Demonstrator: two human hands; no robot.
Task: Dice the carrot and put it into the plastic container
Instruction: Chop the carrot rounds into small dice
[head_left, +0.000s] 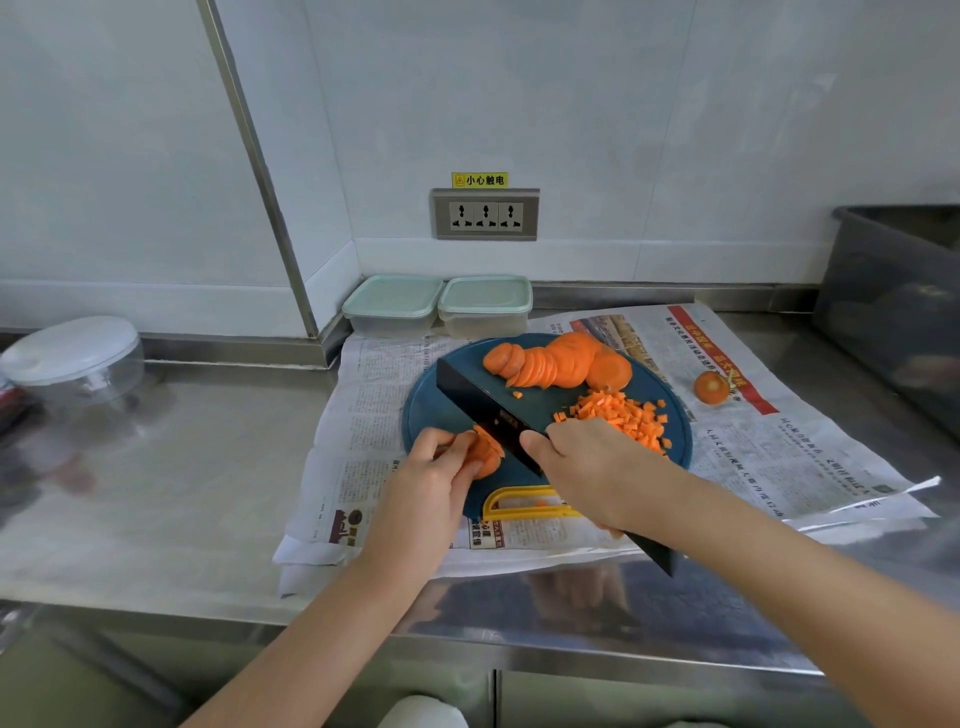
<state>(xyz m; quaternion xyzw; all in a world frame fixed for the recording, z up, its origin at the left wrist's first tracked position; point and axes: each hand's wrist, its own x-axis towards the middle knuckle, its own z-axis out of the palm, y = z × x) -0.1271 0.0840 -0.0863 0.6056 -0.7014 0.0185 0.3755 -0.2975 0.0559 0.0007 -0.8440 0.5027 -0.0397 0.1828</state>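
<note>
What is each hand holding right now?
Left hand: pinches a stack of carrot slices.
Right hand: grips the black knife.

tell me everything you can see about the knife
The knife looks all black: a broad, rectangular, cleaver-like blade with a small mark on its side, and a dark handle whose end sticks out behind the right hand. That hand grips it where blade meets handle. It lies diagonally over the board, far end pointing away and left, edge down beside the carrot slices that the left hand holds. Whether the edge has cut into them cannot be told.
</note>
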